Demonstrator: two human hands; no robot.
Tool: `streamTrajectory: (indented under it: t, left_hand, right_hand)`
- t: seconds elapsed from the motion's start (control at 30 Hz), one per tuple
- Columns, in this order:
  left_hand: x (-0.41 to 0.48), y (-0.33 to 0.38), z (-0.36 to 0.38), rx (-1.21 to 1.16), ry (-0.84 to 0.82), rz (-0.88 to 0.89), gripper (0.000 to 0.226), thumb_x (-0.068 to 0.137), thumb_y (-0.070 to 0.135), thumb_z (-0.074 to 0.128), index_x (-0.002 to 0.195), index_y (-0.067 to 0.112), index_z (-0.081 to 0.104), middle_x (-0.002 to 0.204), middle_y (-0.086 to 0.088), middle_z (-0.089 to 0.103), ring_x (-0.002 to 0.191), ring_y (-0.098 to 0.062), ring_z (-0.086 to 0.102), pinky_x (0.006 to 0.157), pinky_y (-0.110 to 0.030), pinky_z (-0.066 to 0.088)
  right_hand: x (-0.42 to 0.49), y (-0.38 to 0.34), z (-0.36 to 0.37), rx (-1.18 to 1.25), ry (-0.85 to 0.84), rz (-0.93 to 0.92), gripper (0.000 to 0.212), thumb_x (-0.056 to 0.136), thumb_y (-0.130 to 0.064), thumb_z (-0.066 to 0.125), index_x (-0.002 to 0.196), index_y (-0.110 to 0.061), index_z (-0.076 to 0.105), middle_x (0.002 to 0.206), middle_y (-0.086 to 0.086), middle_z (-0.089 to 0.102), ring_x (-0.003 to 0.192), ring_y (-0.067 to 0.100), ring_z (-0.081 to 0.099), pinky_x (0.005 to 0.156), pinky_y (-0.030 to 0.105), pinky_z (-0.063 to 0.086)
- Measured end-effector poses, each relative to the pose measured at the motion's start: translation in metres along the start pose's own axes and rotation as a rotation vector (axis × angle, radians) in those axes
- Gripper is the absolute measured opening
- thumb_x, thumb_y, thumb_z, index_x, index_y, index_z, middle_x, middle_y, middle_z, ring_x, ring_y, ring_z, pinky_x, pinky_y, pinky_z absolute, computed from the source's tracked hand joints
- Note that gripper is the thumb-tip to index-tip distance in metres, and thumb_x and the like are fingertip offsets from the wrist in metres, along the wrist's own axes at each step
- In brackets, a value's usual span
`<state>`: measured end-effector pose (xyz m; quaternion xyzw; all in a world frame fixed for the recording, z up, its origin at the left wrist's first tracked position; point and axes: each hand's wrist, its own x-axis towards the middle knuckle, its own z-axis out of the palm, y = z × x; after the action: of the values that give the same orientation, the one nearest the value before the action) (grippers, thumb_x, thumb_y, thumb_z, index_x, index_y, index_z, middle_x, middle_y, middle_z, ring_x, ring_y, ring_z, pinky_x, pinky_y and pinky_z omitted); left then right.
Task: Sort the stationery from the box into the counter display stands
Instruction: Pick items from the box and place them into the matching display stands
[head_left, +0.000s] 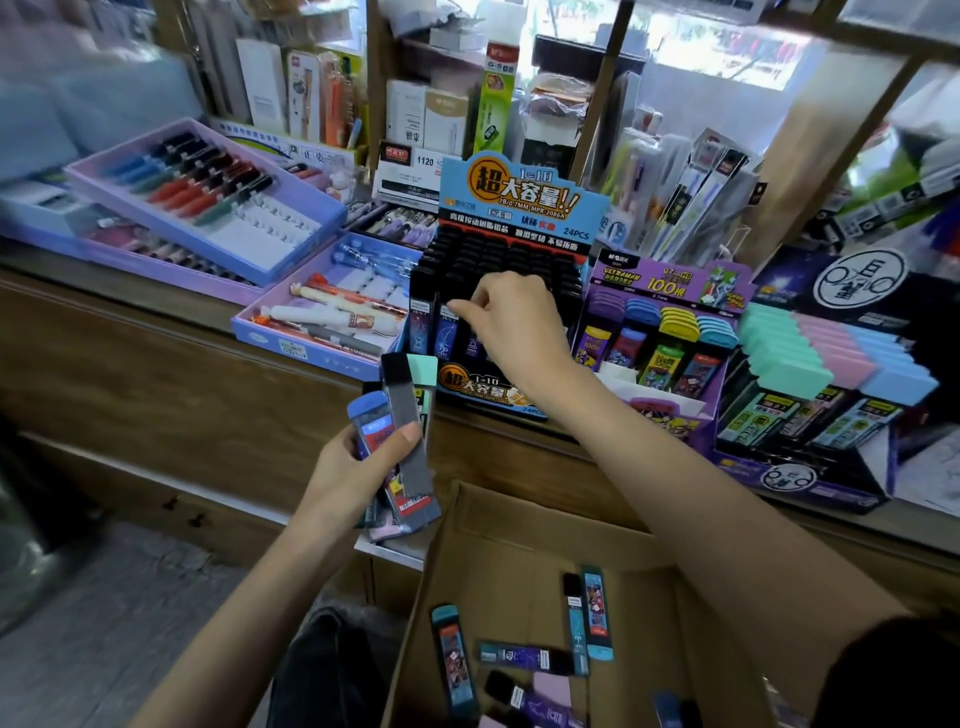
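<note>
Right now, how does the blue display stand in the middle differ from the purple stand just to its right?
The blue display stand holds cases with black caps; the purple stand holds cases with purple, blue and yellow caps. The right hand pinches a case in the blue display stand; no hand touches the purple stand. Both hold slim cases in rows.

Single view: head-worn wide-angle camera. Faced forward and down, at arm's reach of the tabletop (78, 273), which crossed mid-frame, slanting toward lower right. Cardboard box (519, 540) lay close beneath, lower centre. Shelving (375, 104) filled the upper frame.
</note>
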<state>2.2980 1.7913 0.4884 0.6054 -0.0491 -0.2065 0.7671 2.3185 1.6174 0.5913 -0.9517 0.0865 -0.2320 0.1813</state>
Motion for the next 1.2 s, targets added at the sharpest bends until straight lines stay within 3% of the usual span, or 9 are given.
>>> streamTrajectory:
  t: [0.1,0.2,0.3,0.57,0.73,0.83,0.9,1.07,1.2]
  left_hand:
    - [-0.001,0.0,0.01,-0.015,-0.016,-0.011,0.044,0.059,0.035,0.072,0.096,0.013,0.06,0.071,0.001,0.072,0.062,-0.013,0.07,0.05,-0.021,0.053]
    - [-0.003,0.0,0.022,-0.004,-0.042,-0.008,0.043,0.061,0.034,0.072,0.096,0.012,0.061,0.076,-0.002,0.072,0.063,-0.015,0.07,0.051,-0.022,0.053]
    - [-0.005,-0.001,0.036,0.018,-0.085,0.009,0.048,0.063,0.035,0.073,0.102,0.01,0.061,0.081,-0.004,0.072,0.069,-0.016,0.07,0.057,-0.025,0.054]
    - [-0.013,-0.009,0.071,0.023,-0.126,0.027,0.053,0.065,0.04,0.068,0.106,0.008,0.059,0.091,-0.009,0.07,0.075,-0.019,0.069,0.063,-0.029,0.055]
    - [-0.015,-0.01,0.095,0.034,-0.139,0.028,0.027,0.079,0.032,0.065,0.099,0.014,0.061,0.084,-0.003,0.072,0.073,-0.015,0.069,0.064,-0.029,0.056]
    - [-0.012,-0.01,0.108,0.031,-0.108,-0.001,0.02,0.086,0.023,0.064,0.102,0.012,0.06,0.089,-0.007,0.072,0.074,-0.019,0.069,0.069,-0.035,0.056]
    - [-0.011,-0.011,0.115,0.029,-0.092,-0.014,0.024,0.085,0.023,0.064,0.105,0.011,0.059,0.092,-0.008,0.071,0.076,-0.019,0.068,0.071,-0.034,0.055]
    - [-0.006,-0.014,0.124,0.043,-0.076,-0.009,0.017,0.083,0.027,0.066,0.097,0.02,0.06,0.083,0.002,0.071,0.068,-0.008,0.069,0.057,-0.02,0.053]
    - [-0.007,-0.01,0.127,0.036,-0.084,-0.014,0.026,0.08,0.029,0.067,0.102,0.018,0.059,0.085,-0.002,0.072,0.069,-0.012,0.071,0.057,-0.022,0.055]
  right_hand:
    - [-0.024,0.004,-0.01,0.122,0.027,0.03,0.042,0.091,-0.047,0.054,0.074,-0.01,0.062,0.063,0.003,0.063,0.062,0.019,0.062,0.061,0.033,0.051]
    - [-0.058,0.008,-0.013,0.437,-0.239,0.223,0.042,0.086,-0.051,0.059,0.077,-0.01,0.061,0.066,0.002,0.065,0.058,0.013,0.064,0.054,0.03,0.05]
    - [-0.078,0.017,-0.012,0.637,-0.415,0.385,0.031,0.081,-0.041,0.069,0.082,-0.013,0.057,0.078,0.003,0.063,0.072,0.015,0.064,0.054,0.028,0.052]
    - [-0.098,0.043,-0.03,0.886,-0.326,0.573,0.01,0.086,-0.013,0.067,0.089,-0.008,0.058,0.098,0.014,0.063,0.085,0.018,0.063,0.065,0.026,0.056]
    - [-0.11,0.065,-0.039,1.061,-0.281,0.667,0.006,0.088,-0.013,0.065,0.083,-0.011,0.061,0.091,0.005,0.066,0.092,0.017,0.061,0.077,0.027,0.049]
    - [-0.116,0.08,-0.046,1.193,-0.239,0.694,0.004,0.088,-0.012,0.063,0.091,-0.009,0.06,0.095,0.007,0.068,0.091,0.019,0.063,0.08,0.03,0.049]
    - [-0.118,0.09,-0.052,1.313,-0.214,0.684,0.007,0.092,-0.01,0.057,0.097,-0.006,0.058,0.097,0.01,0.07,0.09,0.02,0.067,0.08,0.032,0.054]
    - [-0.117,0.106,-0.066,1.526,-0.162,0.598,0.022,0.097,-0.012,0.044,0.116,-0.001,0.047,0.093,0.019,0.072,0.086,0.029,0.071,0.068,0.033,0.057]
    - [-0.117,0.111,-0.065,1.508,-0.15,0.551,0.006,0.097,-0.014,0.046,0.096,-0.011,0.051,0.079,0.01,0.062,0.067,0.019,0.063,0.062,0.03,0.053]
